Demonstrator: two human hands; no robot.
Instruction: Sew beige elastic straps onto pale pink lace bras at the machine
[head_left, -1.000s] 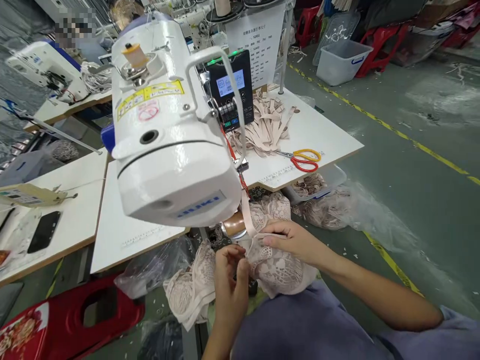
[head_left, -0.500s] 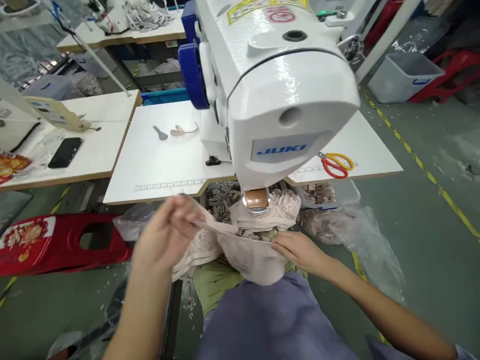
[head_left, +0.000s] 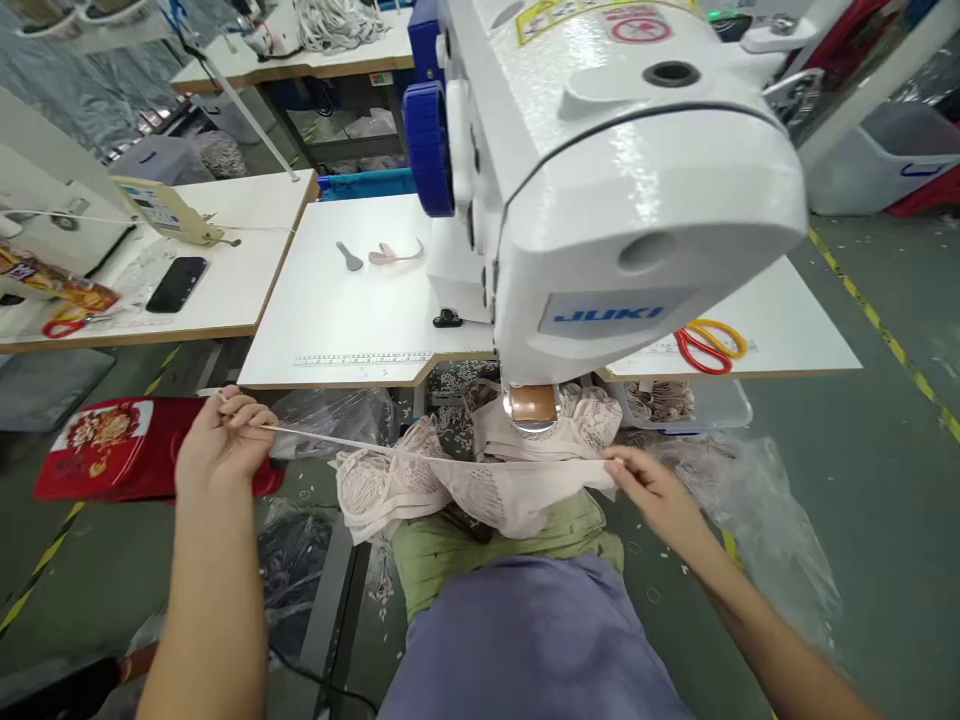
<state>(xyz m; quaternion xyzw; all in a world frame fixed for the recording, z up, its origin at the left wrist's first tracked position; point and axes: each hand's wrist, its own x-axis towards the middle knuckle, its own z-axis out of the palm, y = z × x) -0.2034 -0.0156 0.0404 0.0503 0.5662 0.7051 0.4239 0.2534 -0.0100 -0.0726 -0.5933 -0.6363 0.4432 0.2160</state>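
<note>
The left hand (head_left: 229, 435) is clamped on one end of a pale pink lace garment (head_left: 480, 490). Right of it, one bundle of pale lace cups (head_left: 386, 480) hangs below the garment's taut edge. The right hand (head_left: 649, 490) pinches the other end; beyond it, up and right, lie one red-and-yellow-handled pair of scissors (head_left: 711, 346).

Blue "JUKI" lettering stands on the front plate (head_left: 616, 312) of the sewing machine (head_left: 652, 200). On the machine's top are a red circular sign (head_left: 639, 26) and a yellow label (head_left: 562, 14), its print unreadable.
</note>
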